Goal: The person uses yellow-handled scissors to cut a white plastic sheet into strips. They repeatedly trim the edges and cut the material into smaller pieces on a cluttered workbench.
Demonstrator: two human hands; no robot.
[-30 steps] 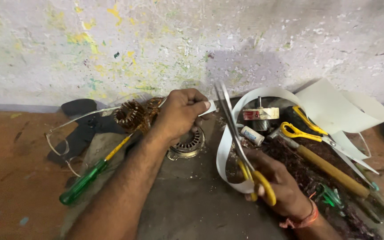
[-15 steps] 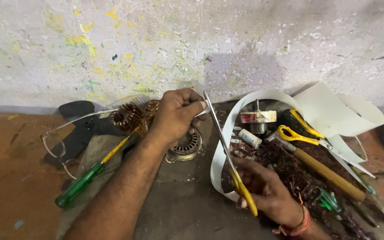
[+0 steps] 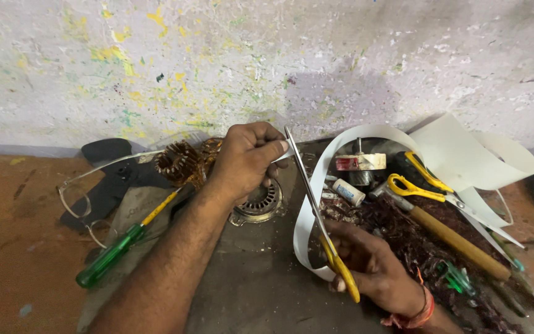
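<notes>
Left hand: the left hand (image 3: 245, 158) is closed in a pinch on the top end of the white strip (image 3: 307, 216), just left of the scissor tips.
Right hand: the right hand (image 3: 366, 266) is clamped on the yellow handles of the scissors (image 3: 316, 216), whose blades run up alongside the strip.
Blades: they look nearly together, though from this angle I cannot tell whether the strip sits between them.
Risk to fingers: the blade tips lie almost touching the left fingertips (image 3: 277, 148), so a hurried snip could nick them.
Risk to cut: the strip curls in a loose loop, and it could twist or slip off line.
Strip's look: thin, white, flexible sheet, bowed like a ribbon, smooth-edged.
Around the scissors: metal vent disc (image 3: 258, 201) to their left, green screwdriver (image 3: 122, 241) farther left, wooden-handled tool (image 3: 452, 235) to their right.
</notes>
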